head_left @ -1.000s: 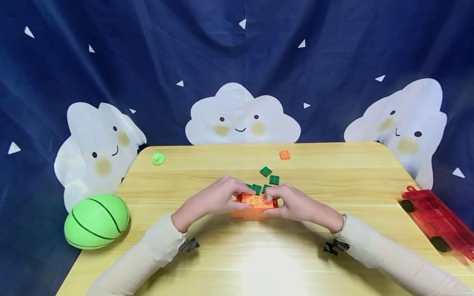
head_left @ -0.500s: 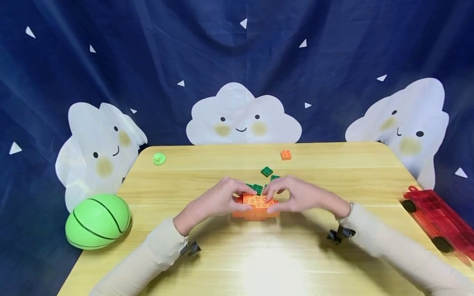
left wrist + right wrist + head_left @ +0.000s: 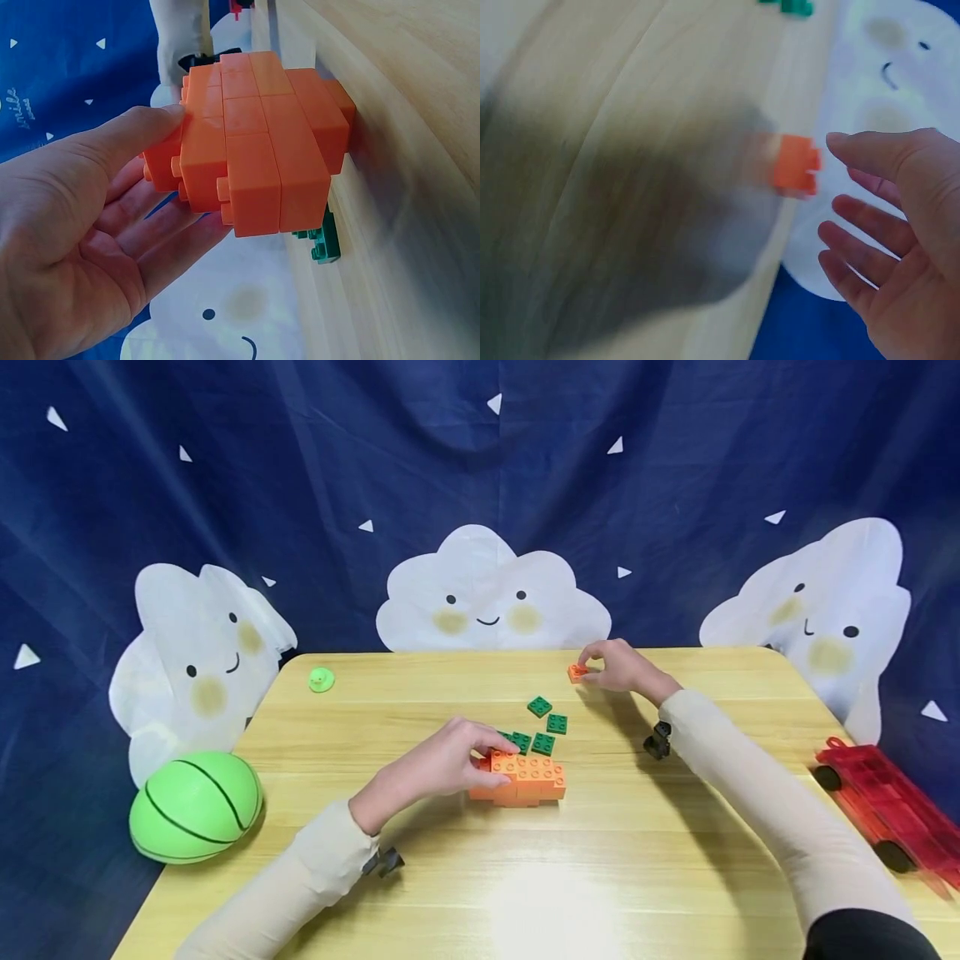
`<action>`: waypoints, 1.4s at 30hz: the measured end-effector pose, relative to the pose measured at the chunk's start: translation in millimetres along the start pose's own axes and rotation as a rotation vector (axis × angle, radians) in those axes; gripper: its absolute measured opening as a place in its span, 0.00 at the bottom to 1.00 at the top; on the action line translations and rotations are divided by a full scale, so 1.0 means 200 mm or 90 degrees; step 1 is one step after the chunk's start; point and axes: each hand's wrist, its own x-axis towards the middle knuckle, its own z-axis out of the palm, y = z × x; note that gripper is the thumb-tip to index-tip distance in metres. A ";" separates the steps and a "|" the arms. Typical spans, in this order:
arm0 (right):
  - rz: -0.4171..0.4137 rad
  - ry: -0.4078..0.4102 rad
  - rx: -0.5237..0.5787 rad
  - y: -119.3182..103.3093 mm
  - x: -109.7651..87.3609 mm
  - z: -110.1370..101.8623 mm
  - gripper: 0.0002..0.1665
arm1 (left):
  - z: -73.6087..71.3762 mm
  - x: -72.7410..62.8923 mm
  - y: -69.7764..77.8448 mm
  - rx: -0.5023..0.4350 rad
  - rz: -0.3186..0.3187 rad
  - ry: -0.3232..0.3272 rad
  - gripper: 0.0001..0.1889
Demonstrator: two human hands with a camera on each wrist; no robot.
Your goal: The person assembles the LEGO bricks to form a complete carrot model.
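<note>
A stepped block of joined orange toy bricks [image 3: 531, 777] stands on the table in front of the person. My left hand [image 3: 450, 756] holds its left end, thumb on the near side and fingers over the far side; the left wrist view shows the thumb along the stacked orange bricks [image 3: 259, 142]. Near the table's back edge my right hand [image 3: 621, 667] reaches to a single orange brick [image 3: 576, 673]. In the right wrist view that small brick [image 3: 795, 165] lies just off the thumb tip, and the fingers of the hand [image 3: 907, 217] are spread and loosely bent.
Several green bricks [image 3: 543, 743] lie right behind the orange block. A small green duck-like toy [image 3: 321, 680] sits at the back left, a green ball [image 3: 197, 808] at the left edge. A red toy car [image 3: 892, 806] stands at the right edge of the table [image 3: 420, 893].
My right hand has left the orange block and moved back and to the right, to the single orange brick. The left hand still holds the block in the same place.
</note>
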 end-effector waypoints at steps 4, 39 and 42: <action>0.014 -0.009 -0.001 0.03 0.04 0.05 0.14 | 0.00 0.00 0.00 -0.002 0.005 0.000 0.18; -0.346 0.115 0.164 -0.62 -0.56 -0.01 0.08 | 0.01 -0.02 0.00 -0.001 0.012 0.009 0.21; -0.359 0.098 0.162 -0.66 -0.59 0.03 0.06 | 0.01 -0.02 -0.01 0.000 0.013 0.011 0.20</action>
